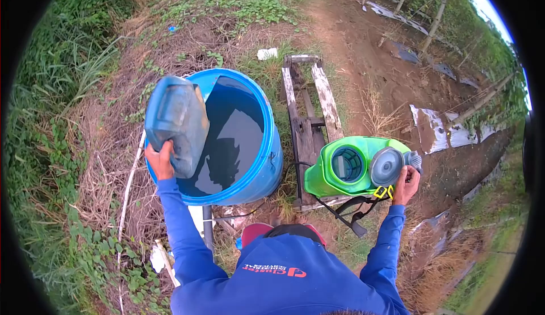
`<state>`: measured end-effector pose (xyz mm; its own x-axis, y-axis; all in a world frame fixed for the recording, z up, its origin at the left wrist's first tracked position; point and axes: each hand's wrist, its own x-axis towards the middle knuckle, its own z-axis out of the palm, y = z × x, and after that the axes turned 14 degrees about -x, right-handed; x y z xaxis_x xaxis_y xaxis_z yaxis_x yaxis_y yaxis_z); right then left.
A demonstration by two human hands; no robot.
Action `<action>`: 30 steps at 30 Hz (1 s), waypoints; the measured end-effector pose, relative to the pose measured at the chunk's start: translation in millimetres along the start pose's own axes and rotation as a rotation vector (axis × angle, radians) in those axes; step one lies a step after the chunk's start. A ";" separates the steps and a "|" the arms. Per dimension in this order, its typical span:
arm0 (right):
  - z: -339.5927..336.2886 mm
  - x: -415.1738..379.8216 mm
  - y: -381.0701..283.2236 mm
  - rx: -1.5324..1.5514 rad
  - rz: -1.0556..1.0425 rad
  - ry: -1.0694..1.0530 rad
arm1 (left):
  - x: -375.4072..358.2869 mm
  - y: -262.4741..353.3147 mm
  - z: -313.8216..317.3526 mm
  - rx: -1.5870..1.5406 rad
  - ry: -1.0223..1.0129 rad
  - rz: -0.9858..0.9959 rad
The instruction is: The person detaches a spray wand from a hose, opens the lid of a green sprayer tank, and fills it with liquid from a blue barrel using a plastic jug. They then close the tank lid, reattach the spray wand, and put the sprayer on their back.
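Note:
My left hand (160, 159) is closed on a worn blue plastic jug (177, 116), tilted over the near left rim of a blue drum (271, 164). Dark water (227, 156) with a bright sky reflection stands inside the drum. To the right, a green knapsack sprayer tank (323, 181) has its round filling mouth uncovered, and a strainer basket (347, 164) sits in it. My right hand (406, 184) pinches the edge of a grey round lid (387, 166) beside that mouth. Black straps with a yellow buckle (384, 192) hang off the tank's near side.
The tank rests on a weathered wooden bench (326, 96). A grey pipe (208, 227) stands by the drum's near side. Tall grass (62, 99) grows at left. A dirt path (355, 59) and torn plastic sheeting (431, 130) lie at right.

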<state>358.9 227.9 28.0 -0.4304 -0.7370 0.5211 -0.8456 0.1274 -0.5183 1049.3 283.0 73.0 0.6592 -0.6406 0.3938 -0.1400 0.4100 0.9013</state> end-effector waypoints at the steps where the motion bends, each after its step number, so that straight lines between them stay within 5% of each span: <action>1: 0.4 -0.7 0.8 0.005 0.015 0.016 | -3.1 3.2 0.1 0.063 -0.065 -0.032; 11: -0.2 -3.0 -7.5 -0.024 0.025 0.081 | -3.1 -3.7 33.2 0.477 -0.493 -0.311; 19: -1.0 -4.1 -11.9 -0.009 0.002 0.088 | -15.1 -78.5 50.3 1.063 -0.817 -0.545; 30: 2.8 -4.2 -11.8 0.017 0.021 0.092 | -19.1 -135.9 52.8 1.030 -0.737 -0.684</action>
<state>371.5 227.7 30.0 -0.4761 -0.6700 0.5696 -0.8309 0.1306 -0.5409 1016.7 205.2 -47.5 0.3337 -0.8304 -0.4462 -0.6298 -0.5486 0.5500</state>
